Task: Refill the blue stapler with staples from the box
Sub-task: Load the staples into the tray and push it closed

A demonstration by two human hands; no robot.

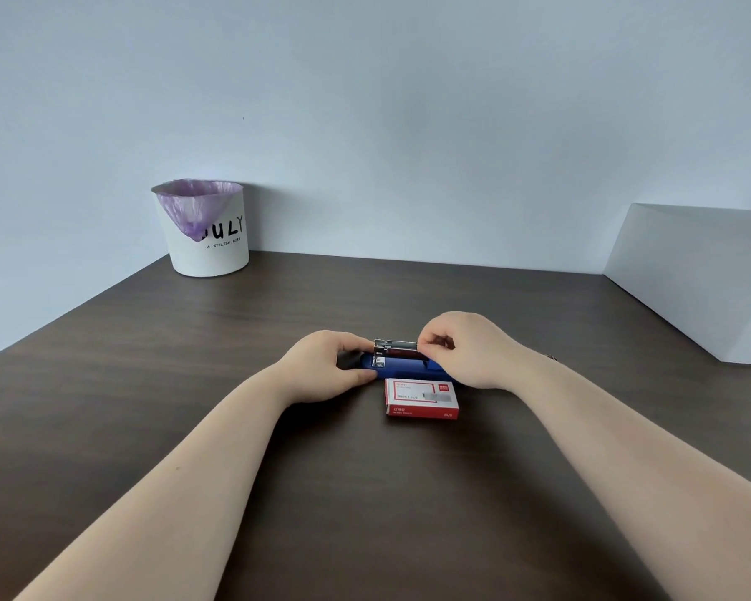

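Note:
The blue stapler (pixel 402 367) lies on the dark wooden table, its metal staple channel (pixel 395 347) exposed on top. My left hand (pixel 326 370) grips the stapler's left end. My right hand (pixel 469 351) pinches at the right end of the metal channel, fingers closed; whether staples are between the fingertips is hidden. The red and white staple box (pixel 421 399) lies flat and closed just in front of the stapler, touching neither hand.
A white bin (pixel 207 236) with a purple liner stands at the back left by the wall. A white panel (pixel 694 279) leans along the right side. The dark table (pixel 365 492) extends toward me between my forearms.

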